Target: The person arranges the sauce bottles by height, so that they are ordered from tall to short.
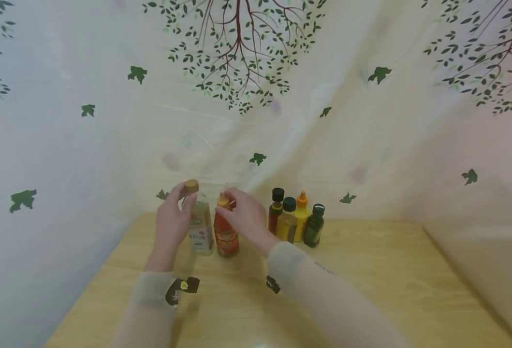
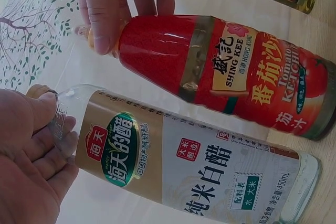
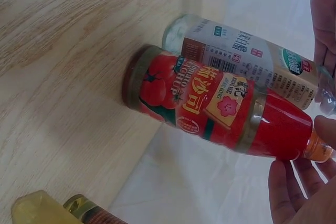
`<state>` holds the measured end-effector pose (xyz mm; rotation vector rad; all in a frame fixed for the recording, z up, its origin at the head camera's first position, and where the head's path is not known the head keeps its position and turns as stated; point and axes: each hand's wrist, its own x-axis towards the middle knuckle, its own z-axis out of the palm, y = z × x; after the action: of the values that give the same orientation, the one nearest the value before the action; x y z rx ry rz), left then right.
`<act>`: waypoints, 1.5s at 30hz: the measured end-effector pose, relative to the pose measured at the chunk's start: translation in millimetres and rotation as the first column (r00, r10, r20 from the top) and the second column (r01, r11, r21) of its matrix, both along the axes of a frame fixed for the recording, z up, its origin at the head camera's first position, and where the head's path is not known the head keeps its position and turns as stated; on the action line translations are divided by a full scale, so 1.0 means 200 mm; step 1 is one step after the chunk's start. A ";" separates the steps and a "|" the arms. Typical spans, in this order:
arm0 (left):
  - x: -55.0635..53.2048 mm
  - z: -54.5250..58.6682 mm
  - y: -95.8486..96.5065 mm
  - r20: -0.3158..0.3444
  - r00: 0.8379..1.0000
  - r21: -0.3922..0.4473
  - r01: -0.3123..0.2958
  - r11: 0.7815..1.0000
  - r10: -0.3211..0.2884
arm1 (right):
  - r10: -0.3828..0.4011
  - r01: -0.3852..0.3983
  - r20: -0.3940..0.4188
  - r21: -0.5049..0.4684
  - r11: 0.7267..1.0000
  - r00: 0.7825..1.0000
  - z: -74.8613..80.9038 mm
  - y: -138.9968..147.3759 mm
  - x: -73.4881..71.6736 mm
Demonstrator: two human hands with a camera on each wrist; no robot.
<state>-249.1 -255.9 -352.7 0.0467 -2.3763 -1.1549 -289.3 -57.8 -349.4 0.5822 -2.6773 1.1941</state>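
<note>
A clear glass vinegar bottle point(image 1: 201, 229) with a tan cap and a beige-and-white label stands upright on the table. My left hand point(image 1: 172, 220) holds it by the neck, thumb just below the cap point(image 2: 42, 91) and fingers behind the glass. Close to its right is a red ketchup bottle point(image 1: 226, 237), upright too, with an orange-yellow top. My right hand point(image 1: 247, 215) grips that top, its thumb point(image 2: 104, 32) on the near side. In the right wrist view the ketchup bottle point(image 3: 210, 103) partly covers the vinegar bottle point(image 3: 247, 51).
Right of the hands stands a cluster: a dark-capped bottle point(image 1: 275, 212), a bottle of yellowish liquid point(image 1: 286, 224), a yellow squeeze bottle point(image 1: 301, 217) and a dark green bottle point(image 1: 314, 227). A patterned curtain point(image 1: 256, 130) hangs behind the wooden table point(image 1: 369, 280).
</note>
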 end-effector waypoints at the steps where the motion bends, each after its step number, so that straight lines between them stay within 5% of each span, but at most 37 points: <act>1: 0.00 0.00 0.00 0.001 1.000 0.000 0.002 1.000 -0.002 | -0.002 0.002 -0.001 0.002 1.000 1.000 0.00 0.00 0.00; 15: 0.01 0.00 0.02 0.023 1.000 0.020 -0.001 1.000 0.000 | -0.020 0.019 0.032 0.011 1.000 0.999 0.00 -0.01 0.02; 24: -0.04 -0.03 0.04 0.017 0.999 0.011 0.039 0.999 -0.039 | -0.063 0.063 0.015 0.035 0.997 0.998 0.01 0.07 0.03; 29: -0.05 -0.02 0.02 -0.033 0.999 0.010 0.040 0.999 -0.040 | -0.029 0.029 -0.015 0.008 1.000 0.999 0.07 0.09 0.02; 37: -0.06 -0.02 -0.03 -0.005 0.998 -0.011 0.064 0.998 -0.064 | -0.040 0.040 0.002 -0.007 0.999 0.999 0.17 0.12 0.02; 45: -0.10 -0.02 -0.03 -0.011 0.997 0.013 0.078 0.997 -0.077 | -0.031 0.035 -0.055 0.078 0.996 0.998 0.28 0.22 0.02</act>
<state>-268.4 -262.3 -357.3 -0.0474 -2.3794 -1.2044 -285.6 -13.1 -294.1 0.5704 -2.6881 1.0532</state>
